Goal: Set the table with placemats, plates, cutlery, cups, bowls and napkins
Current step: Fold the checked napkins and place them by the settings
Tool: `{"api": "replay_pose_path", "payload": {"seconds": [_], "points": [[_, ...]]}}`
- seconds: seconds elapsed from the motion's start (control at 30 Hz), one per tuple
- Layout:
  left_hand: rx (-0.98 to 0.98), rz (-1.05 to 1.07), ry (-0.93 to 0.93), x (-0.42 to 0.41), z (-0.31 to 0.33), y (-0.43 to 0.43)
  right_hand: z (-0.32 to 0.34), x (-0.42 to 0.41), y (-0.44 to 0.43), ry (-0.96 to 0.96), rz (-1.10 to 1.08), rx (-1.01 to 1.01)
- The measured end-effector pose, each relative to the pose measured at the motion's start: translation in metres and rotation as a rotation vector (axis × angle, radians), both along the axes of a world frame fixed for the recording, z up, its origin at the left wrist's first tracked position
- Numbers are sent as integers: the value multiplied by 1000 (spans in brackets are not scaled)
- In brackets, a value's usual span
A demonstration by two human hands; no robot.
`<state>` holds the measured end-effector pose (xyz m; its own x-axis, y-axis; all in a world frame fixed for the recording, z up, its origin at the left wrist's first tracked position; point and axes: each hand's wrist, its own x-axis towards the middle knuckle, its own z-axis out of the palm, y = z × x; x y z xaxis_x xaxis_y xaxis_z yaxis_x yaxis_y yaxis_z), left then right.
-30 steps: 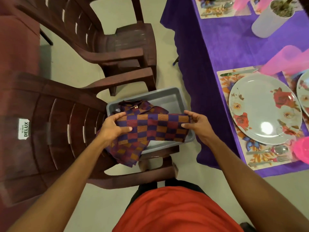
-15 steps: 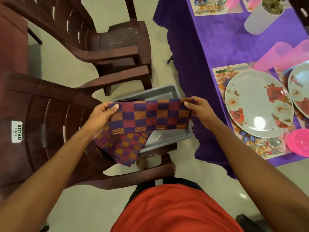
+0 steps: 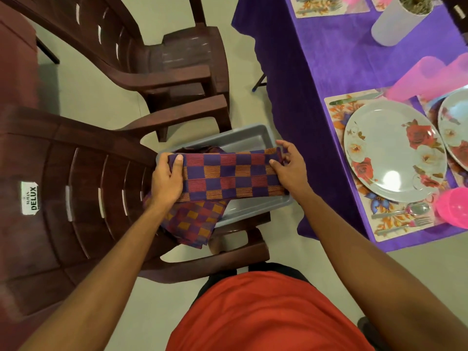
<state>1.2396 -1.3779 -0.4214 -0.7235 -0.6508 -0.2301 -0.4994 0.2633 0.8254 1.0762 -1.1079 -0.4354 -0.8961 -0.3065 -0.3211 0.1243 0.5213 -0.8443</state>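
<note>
A checked purple, red and orange napkin [image 3: 228, 177] is stretched flat between my hands above a grey tray [image 3: 243, 138] on a brown chair seat. My left hand [image 3: 166, 181] grips its left end, thumb on top. At its right end my right hand [image 3: 288, 168] pinches the cloth. A second checked napkin [image 3: 195, 224] hangs from the tray's near-left edge. On the purple table to the right lies a floral placemat [image 3: 339, 110] with a flowered plate [image 3: 395, 150], a knife [image 3: 354, 98], a spoon [image 3: 405, 211] and a fork [image 3: 405, 224].
Two brown plastic chairs [image 3: 76, 198] stand left of the table, the far chair [image 3: 177, 59] behind the near one. Pink cups [image 3: 425, 77], a pink bowl [image 3: 453, 207], a second plate [image 3: 455, 127] and a white tumbler [image 3: 397, 19] sit on the purple cloth [image 3: 329, 51].
I lifted the napkin off the tray, then folded it into a narrower flat band held taut between both hands. The view shifted slightly left.
</note>
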Motion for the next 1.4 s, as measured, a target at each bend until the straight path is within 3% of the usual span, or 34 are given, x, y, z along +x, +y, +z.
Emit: {"api": "replay_pose_path", "payload": {"seconds": [0.1, 0.27, 0.4, 0.5, 0.67, 0.77, 0.97, 1.07, 1.17, 1.23, 1.4], "points": [[-102, -235, 70, -5, 18, -3, -5, 2, -1, 116, 202, 193], [-366, -807, 35, -34, 65, -3, -2, 18, -54, -26, 541, -51], [-377, -1003, -41, -53, 102, -10, 0, 30, -97, -140, 694, -125], [-251, -1017, -96, -60, 131, -26, 7, 37, -116, -128, 724, -189], [-4, -870, -153, -67, 158, -37, 17, 27, -109, -268, 742, -339], [46, -726, -171, -70, 161, -40, 29, 21, -91, -375, 734, -387], [-145, -490, -268, -78, 134, -43, 48, 1, -53, -446, 713, -346], [-278, -230, -130, -74, 96, -38, 50, -10, -41, -451, 656, -347], [-47, 343, 133, -56, 56, 5, 50, -20, -29, -456, 579, -360], [113, 584, 186, -42, 32, 51, 50, -25, -21, -455, 519, -383], [475, 631, 107, -32, 5, 140, 46, -36, -4, -474, 395, -406]]}}
